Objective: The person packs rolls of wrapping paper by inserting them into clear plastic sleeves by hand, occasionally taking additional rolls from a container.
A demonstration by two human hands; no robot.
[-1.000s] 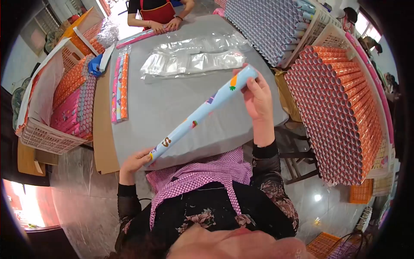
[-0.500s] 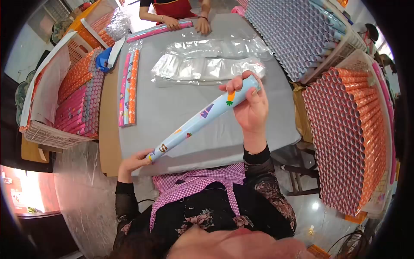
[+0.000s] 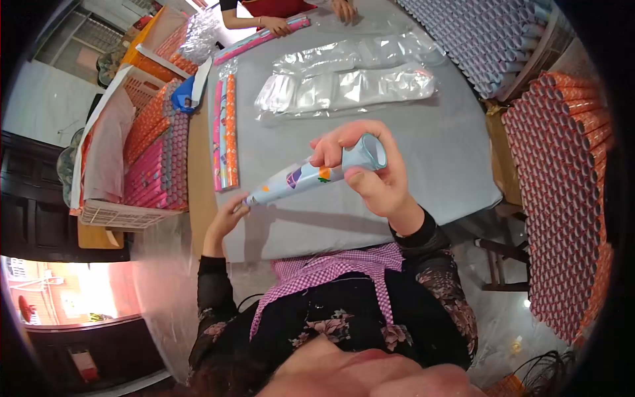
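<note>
A light blue printed roll (image 3: 291, 184) is held between my two hands above the grey table. My right hand (image 3: 370, 169) wraps round its near, raised end, where the round opening shows. The far left end is pinched by my left hand (image 3: 229, 215). Beyond the roll lie clear plastic bags (image 3: 344, 89), spread in overlapping rows. Left of the bags, pink, blue and orange rolls (image 3: 225, 135) lie side by side on the table (image 3: 311, 231).
At the left stands a white crate (image 3: 126, 215) of pink and orange rolls. Large stacks of orange rolls (image 3: 555, 205) and blue rolls (image 3: 476, 43) stand at the right. Across the table, a co-worker's hands (image 3: 276, 26) touch a pink and blue roll bundle.
The blue roll has tilted so that its right end faces the camera, and both my hands have shifted with it. The view has turned, and the co-worker's hands have moved farther apart.
</note>
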